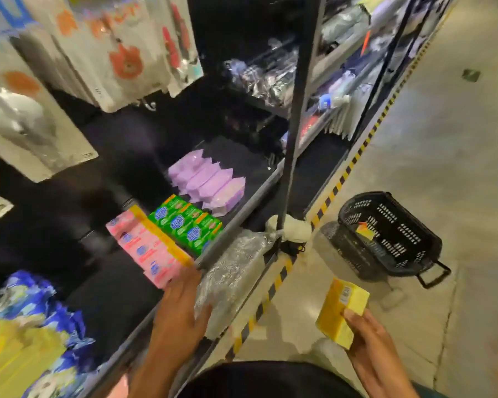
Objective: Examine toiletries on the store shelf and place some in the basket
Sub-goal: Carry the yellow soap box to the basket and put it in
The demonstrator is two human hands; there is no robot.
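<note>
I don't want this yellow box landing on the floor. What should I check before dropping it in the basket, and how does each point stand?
1. Grip: right hand grips the yellow cardboard box: ok.
2. Black perforated plastic basket stands on the floor, mouth unblocked: ok.
3. Room inside: only a small yellow item lies in it: ok.
4. Box above the basket: not ok, it is short of the rim.
5. Left hand clear of the pink boxes on the shelf: cannot tell, blurred.
</note>
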